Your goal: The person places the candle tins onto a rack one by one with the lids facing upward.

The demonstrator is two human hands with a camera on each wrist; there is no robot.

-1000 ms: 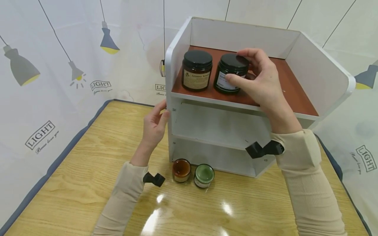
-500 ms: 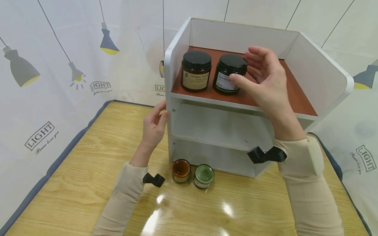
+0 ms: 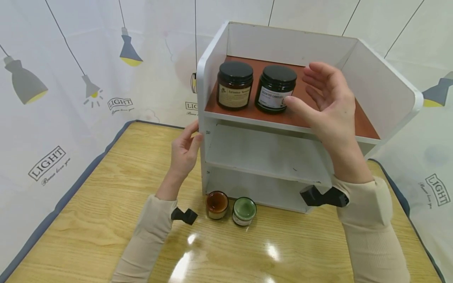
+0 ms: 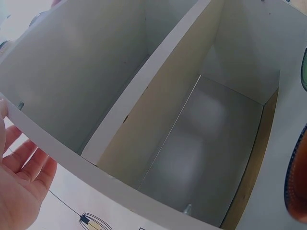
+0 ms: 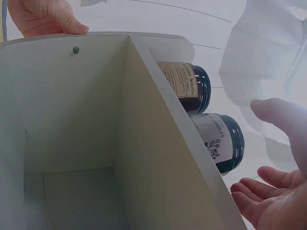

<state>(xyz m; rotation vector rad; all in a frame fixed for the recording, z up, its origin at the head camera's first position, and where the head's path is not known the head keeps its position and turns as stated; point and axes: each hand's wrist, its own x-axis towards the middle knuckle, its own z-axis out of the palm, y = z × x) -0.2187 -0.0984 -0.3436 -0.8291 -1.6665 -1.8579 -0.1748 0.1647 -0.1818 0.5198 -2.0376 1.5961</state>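
Note:
A white shelf unit [image 3: 266,150] with a reddish-brown top stands on the table. On its top sit two dark jars with black lids, side by side: an amber candle jar [image 3: 235,87] with a beige label and a dark green candle jar [image 3: 275,91] with a white label reading "SCENTED CANDLES". My right hand [image 3: 334,106] hovers just right of the green jar, fingers spread and holding nothing; in the right wrist view a gap separates hand and jar. With relaxed fingers, my left hand [image 3: 185,151] touches the unit's left side panel [image 4: 103,179].
Before the unit's base, two lidless jars stand on the wooden table [image 3: 141,177]: one with orange-brown contents [image 3: 217,202], one with green contents [image 3: 244,209]. High panels edge the unit's top. A lamp-printed white curtain [image 3: 88,51] hangs behind the table.
My right hand has let go of the dark green candle jar and drawn back to the right, its fingers spreading. The jar stays on the top shelf; my left hand has not moved.

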